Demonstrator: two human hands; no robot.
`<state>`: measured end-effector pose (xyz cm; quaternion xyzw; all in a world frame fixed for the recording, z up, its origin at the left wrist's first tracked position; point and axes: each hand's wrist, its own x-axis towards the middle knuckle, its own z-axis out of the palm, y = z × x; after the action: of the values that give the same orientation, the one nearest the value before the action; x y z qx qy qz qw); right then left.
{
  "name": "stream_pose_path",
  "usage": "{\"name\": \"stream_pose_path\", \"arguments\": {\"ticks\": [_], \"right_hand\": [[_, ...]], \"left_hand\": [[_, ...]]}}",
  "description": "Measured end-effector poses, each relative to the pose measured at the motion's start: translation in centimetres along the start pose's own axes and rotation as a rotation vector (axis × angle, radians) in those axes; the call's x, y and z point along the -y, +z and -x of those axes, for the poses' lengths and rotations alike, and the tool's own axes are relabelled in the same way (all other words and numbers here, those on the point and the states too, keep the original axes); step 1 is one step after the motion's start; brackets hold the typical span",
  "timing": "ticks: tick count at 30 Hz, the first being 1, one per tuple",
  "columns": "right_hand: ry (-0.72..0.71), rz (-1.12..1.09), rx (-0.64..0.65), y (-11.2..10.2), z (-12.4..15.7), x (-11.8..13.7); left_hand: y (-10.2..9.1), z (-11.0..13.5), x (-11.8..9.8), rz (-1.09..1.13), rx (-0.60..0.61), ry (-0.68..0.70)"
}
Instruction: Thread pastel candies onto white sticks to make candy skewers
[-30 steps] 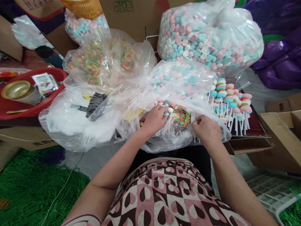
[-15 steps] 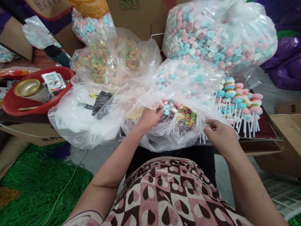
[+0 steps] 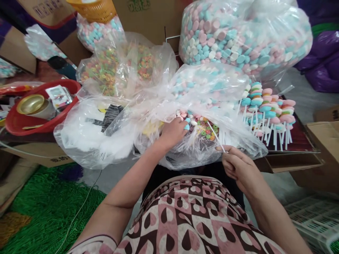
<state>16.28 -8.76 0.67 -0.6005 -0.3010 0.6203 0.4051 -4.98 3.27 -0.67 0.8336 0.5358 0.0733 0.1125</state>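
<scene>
My left hand (image 3: pixel 173 131) reaches into an open clear plastic bag (image 3: pixel 196 155) and pinches small candy pieces (image 3: pixel 188 124), pastel discs beside coloured rings (image 3: pixel 208 131). My right hand (image 3: pixel 238 168) is drawn back toward my body and pinches one thin white stick (image 3: pixel 215 137), which points up and left over the bag's mouth. A bundle of loose white sticks (image 3: pixel 226 138) lies at the bag's right edge. Finished candy skewers (image 3: pixel 267 106) stand in a row on a dark red tray (image 3: pixel 296 143) to the right.
Big clear bags of pastel candy (image 3: pixel 238 38) and ring candy (image 3: pixel 119 67) crowd the back. A red basin (image 3: pixel 18 123) with a gold lid sits left. Cardboard boxes (image 3: pixel 323 155) stand right, green netting (image 3: pixel 47 201) lies on the floor, and a white crate (image 3: pixel 312 218) is lower right.
My right hand has pulled back from the stick bundle toward my body, drawing a single white stick out. My left hand stays in the bag among the candy.
</scene>
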Motion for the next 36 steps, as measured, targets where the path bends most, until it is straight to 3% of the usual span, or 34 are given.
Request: {"name": "stream_pose_path", "arguments": {"ticks": [5, 10, 13, 17, 21, 24, 28, 31, 36], "right_hand": [[-0.154, 0.058, 0.051, 2.1, -1.5, -0.1], [-0.367, 0.397, -0.028, 3.7, -4.2, 0.4], [-0.434, 0.562, -0.096, 4.6, -5.3, 1.0], [-0.482, 0.501, -0.115, 5.5, -6.1, 1.6], [-0.359, 0.192, 0.008, 6.0, -6.4, 1.8], [-0.273, -0.005, 0.064, 5.9, -6.2, 1.9], [-0.291, -0.12, 0.093, 5.3, -5.3, 2.0], [-0.267, -0.109, 0.15, 5.0, -4.8, 1.9], [-0.282, -0.089, 0.111, 5.1, -4.7, 1.6]], "left_hand": [[0.5, 0.5, -0.2, 0.027, -0.07, -0.047], [1.1, 0.7, -0.3, -0.019, -0.105, 0.028], [1.1, 0.8, -0.2, 0.113, -0.148, 0.036], [0.7, 1.4, -0.4, 0.668, -0.203, -0.098], [0.3, 2.3, -1.3, 1.31, -0.143, -0.115], [0.3, 2.8, -2.1, 1.637, -0.106, -0.193], [0.9, 3.2, -2.6, 1.963, -0.061, -0.351], [1.8, 3.2, -3.0, 2.021, -0.023, -0.363], [2.3, 3.5, -3.9, 1.685, -0.096, -0.243]]}}
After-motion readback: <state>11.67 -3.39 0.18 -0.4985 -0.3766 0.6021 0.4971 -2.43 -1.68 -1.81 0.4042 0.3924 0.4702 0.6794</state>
